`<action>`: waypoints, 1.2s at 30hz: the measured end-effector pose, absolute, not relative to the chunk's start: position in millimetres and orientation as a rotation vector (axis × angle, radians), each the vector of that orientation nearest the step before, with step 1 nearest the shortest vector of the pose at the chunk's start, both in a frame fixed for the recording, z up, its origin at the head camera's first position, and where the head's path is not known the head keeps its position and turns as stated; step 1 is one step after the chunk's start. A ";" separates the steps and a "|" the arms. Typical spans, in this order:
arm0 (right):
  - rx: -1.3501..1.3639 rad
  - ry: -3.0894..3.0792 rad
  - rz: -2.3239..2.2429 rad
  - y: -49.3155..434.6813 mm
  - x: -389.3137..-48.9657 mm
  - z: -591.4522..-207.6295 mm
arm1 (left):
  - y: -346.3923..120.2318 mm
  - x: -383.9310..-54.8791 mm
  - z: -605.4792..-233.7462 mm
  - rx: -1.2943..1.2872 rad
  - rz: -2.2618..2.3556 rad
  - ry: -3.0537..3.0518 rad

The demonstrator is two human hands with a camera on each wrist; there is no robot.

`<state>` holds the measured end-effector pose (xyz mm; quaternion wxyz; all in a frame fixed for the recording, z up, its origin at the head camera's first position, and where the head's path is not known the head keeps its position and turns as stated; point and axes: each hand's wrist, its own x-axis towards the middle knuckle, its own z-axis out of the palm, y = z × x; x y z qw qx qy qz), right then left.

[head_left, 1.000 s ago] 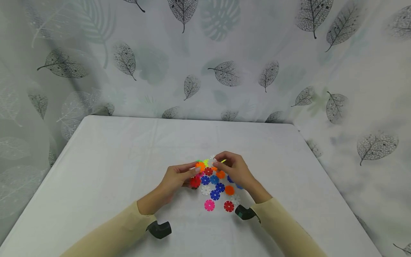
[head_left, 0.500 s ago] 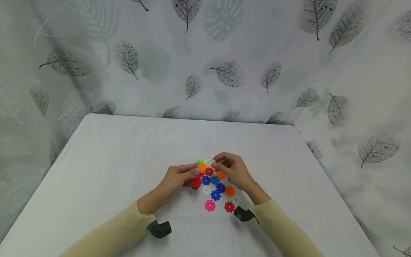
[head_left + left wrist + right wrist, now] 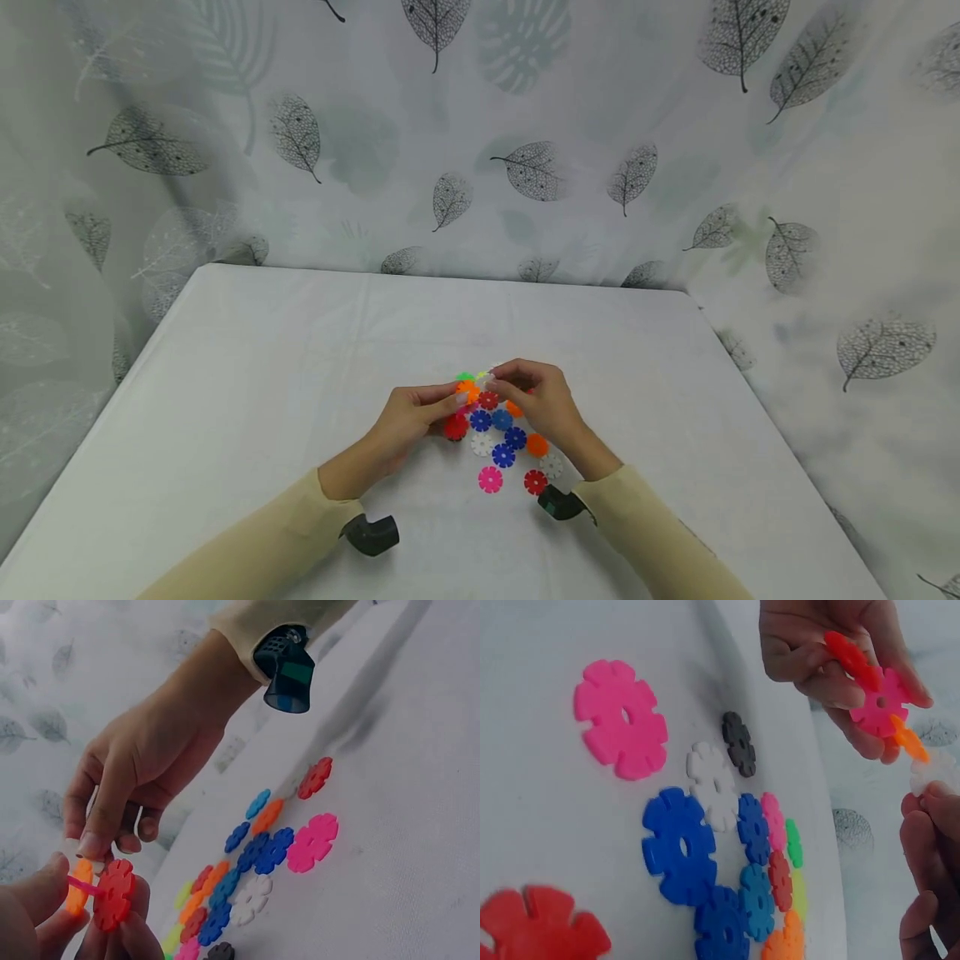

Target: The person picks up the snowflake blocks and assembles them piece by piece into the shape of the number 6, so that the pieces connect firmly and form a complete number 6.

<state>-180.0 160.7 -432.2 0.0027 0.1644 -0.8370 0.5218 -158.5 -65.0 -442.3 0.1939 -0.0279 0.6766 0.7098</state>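
My left hand (image 3: pixel 405 423) grips a small chain of interlocking snowflake discs above the table. The chain has a red disc (image 3: pixel 115 895), a pink disc (image 3: pixel 880 703) and an orange disc (image 3: pixel 910 740), slotted into one another at angles. From the other side my right hand (image 3: pixel 546 402) pinches a white snowflake disc (image 3: pixel 932 772) between thumb and fingertips. Its edge meets the orange disc in the right wrist view. Fingers partly cover the white disc in the head view.
Loose snowflake discs lie on the white table (image 3: pixel 300 350) beneath and in front of the hands: several blue discs (image 3: pixel 679 846), a pink one (image 3: pixel 491 479), a red one (image 3: pixel 536 482), a black one (image 3: pixel 739 744) and others. A leaf-patterned curtain (image 3: pixel 480 125) hangs behind.
My right hand has shifted slightly left and down with the white disc, closer to the orange disc. My left hand has stayed nearly still with the chain.
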 end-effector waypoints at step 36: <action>0.775 -2.597 1.558 160.6 -174.3 -440.7 | -67.2 -166.9 -434.1 0.064 1.683 1.992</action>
